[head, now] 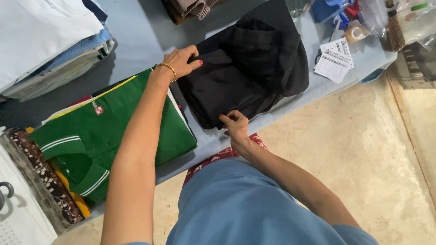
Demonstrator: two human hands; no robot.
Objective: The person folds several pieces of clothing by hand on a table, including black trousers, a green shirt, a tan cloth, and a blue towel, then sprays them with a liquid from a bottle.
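Pinching a folded black garment, left hand and right hand grip opposite edges.

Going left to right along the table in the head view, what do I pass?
Folded clothes stack → green polo shirt → left hand → black garment → white paper slips → broom bristles.

single head view here, looking steeply down from above the person's own chest, close over the blue table, concrete floor showing off to the right
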